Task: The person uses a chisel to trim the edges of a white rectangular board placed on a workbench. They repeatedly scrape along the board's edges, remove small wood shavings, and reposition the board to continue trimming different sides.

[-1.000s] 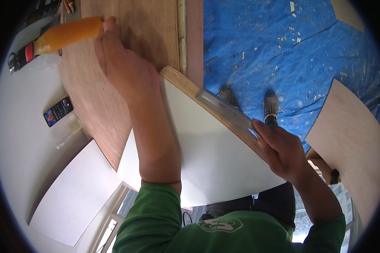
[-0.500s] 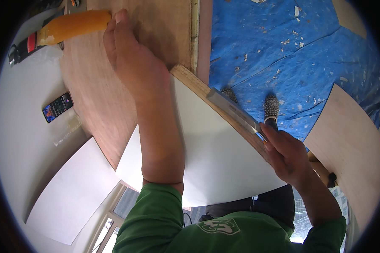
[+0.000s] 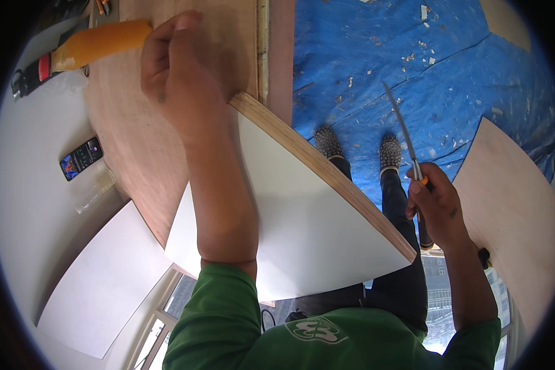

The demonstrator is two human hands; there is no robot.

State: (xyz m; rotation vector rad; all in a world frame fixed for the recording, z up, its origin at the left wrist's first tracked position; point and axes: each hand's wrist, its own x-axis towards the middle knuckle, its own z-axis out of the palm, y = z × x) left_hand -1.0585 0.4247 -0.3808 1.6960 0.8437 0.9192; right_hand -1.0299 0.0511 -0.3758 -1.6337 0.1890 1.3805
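A white-faced panel (image 3: 308,228) with a bare wooden edge strip (image 3: 324,176) lies under my left forearm, its upper corner at that wrist. Curled fingers close my left hand (image 3: 182,83) over the plywood surface (image 3: 123,123) just beyond that corner; whatever they may grip is hidden. My right hand (image 3: 435,206) grips a long, flat metal-bladed tool (image 3: 399,120) with an orange-and-black handle. The blade is raised to the right of the strip, over the blue floor sheet, apart from the wood.
An orange elongated object (image 3: 102,40) with a red and black end, a phone (image 3: 80,157) and loose white board (image 3: 86,277) are at left. A curved plywood sheet (image 3: 505,197) stands right. My feet (image 3: 390,154) are on blue sheeting (image 3: 450,80) strewn with scraps.
My right hand has lifted the blade off the wooden strip, moved right and turned it more upright. My left hand has shifted slightly, still at the panel's corner.
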